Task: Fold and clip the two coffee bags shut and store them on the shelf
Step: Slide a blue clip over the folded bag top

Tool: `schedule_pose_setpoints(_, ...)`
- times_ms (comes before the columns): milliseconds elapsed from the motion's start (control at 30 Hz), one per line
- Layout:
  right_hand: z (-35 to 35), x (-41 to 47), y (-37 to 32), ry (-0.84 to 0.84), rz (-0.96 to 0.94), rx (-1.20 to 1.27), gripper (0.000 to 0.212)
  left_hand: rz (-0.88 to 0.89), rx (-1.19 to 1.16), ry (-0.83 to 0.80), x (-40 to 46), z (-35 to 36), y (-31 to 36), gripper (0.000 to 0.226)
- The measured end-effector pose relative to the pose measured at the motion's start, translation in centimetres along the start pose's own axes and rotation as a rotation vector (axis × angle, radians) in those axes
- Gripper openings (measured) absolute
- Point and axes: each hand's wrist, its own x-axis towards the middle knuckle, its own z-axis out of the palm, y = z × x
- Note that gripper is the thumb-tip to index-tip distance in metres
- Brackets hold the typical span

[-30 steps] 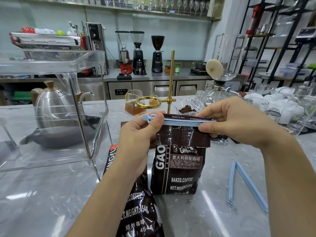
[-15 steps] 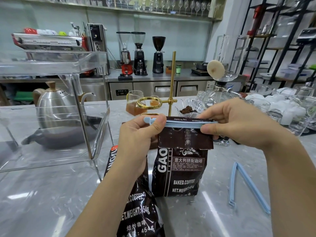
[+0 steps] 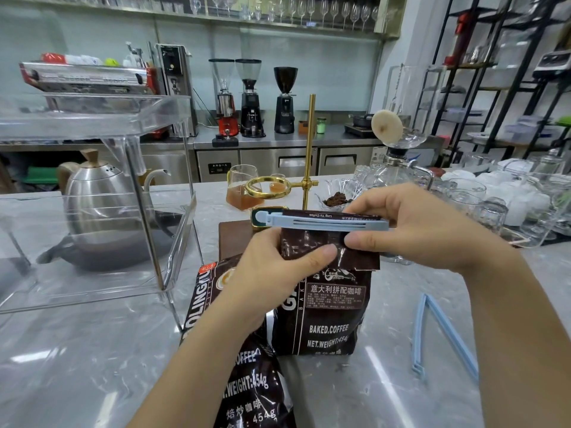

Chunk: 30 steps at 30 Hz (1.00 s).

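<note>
**Clip on bag 1, bag 2 not yet started**

Largest first. Table (image 3: 92, 381): grey marble, open bare stretch front-left and front-right of the bags. Clear acrylic shelf (image 3: 92, 118) stood on the table at left, its front-right leg just beside the lying bag; lower tier was open toward the bags, with a kettle (image 3: 92, 193) visible through it, behind or inside I could not tell.

Upright coffee bag (image 3: 330, 310) stood mid-table, top folded over, blue clip (image 3: 327, 223) across the fold. 2nd coffee bag (image 3: 247, 381) lay flat in front-left, partly under the left forearm, unclipped. Spare clip (image 3: 441, 338) lay open in a V on the table at right, well apart from both bags.

Left hand (image 3: 278, 273): closed on the folded flap just below the clip, thumb pressing the flap flat. Right hand (image 3: 417, 227): pinching the clip's free end, thumb under, fingers over.

Judgement on the step: the clip looked closed along the bar, but the latch end was hidden by the right hand, so cannot confirm it locked. Squeeze at the very tip while the left hand keeps the fold taut.

Clearance: glassware (image 3: 494, 208) crowded the right rear, brass dripper stand (image 3: 309, 156) right behind the bag. Safest path to the shelf looked low and leftward, clear of the shelf leg.
</note>
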Motion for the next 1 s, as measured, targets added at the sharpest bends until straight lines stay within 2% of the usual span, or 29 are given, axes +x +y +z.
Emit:
schedule_pose_setpoints(267,0.6,0.4,-0.3,0.056,-0.047,-0.065,0.014,0.021,0.027,-0.033,-0.3,0.0,0.4,0.018)
schedule_pose_setpoints(433,0.3,0.2,-0.6,0.211,-0.154,-0.029,0.017,0.076,0.004,-0.051,-0.3,0.2,0.7,0.027)
schedule_pose_setpoints(600,-0.4,-0.2,-0.8,0.403,-0.252,0.18,0.023,0.067,-0.052,-0.114,-0.6,0.3,1.0,0.042)
schedule_pose_setpoints(767,-0.5,-0.1,-0.8,0.506,-0.282,0.302,0.021,0.048,0.009,-0.235,-1.1,0.7,1.4,0.049)
schedule_pose_setpoints(900,-0.6,0.2,-0.7,0.579,-0.26,0.297,0.031,0.058,-0.029,-0.179,-1.4,1.3,1.9,0.04)
schedule_pose_setpoints(1000,-0.4,0.3,-0.7,0.548,-0.243,0.339,0.04,0.042,-0.08,-0.104,-1.4,1.2,2.4,0.038)
